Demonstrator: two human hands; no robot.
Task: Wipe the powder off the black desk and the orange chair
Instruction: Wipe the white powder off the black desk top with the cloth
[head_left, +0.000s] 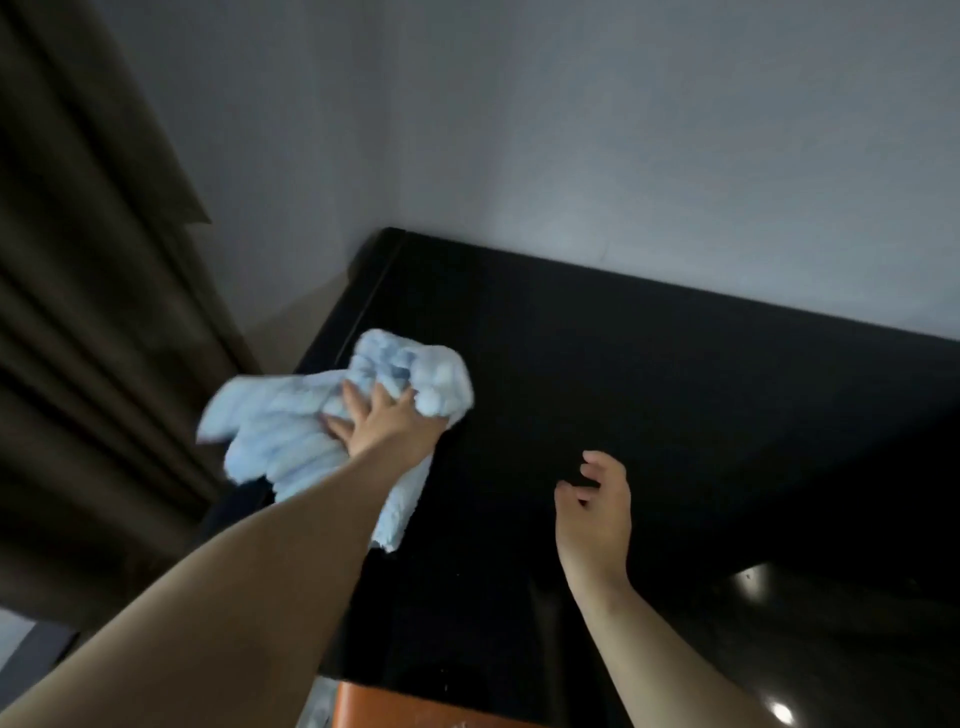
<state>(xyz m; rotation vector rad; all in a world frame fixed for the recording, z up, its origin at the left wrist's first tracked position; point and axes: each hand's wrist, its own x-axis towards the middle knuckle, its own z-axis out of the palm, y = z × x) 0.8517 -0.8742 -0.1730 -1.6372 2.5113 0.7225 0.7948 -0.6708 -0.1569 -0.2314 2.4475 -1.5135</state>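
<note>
A single head-worn view looks forward and steeply down, close over the black desk against the wall.

- We see the black desk, glossy and dark, set against the wall, its left end near the corner and small light reflections at its lower right.
- We see a fluffy light-blue cloth crumpled on the desk's left end, part of it hanging past the left edge; it looks blurred.
- We see only a strip of the orange chair at the bottom, just below the desk's near edge, with faint pale specks on it.
</note>
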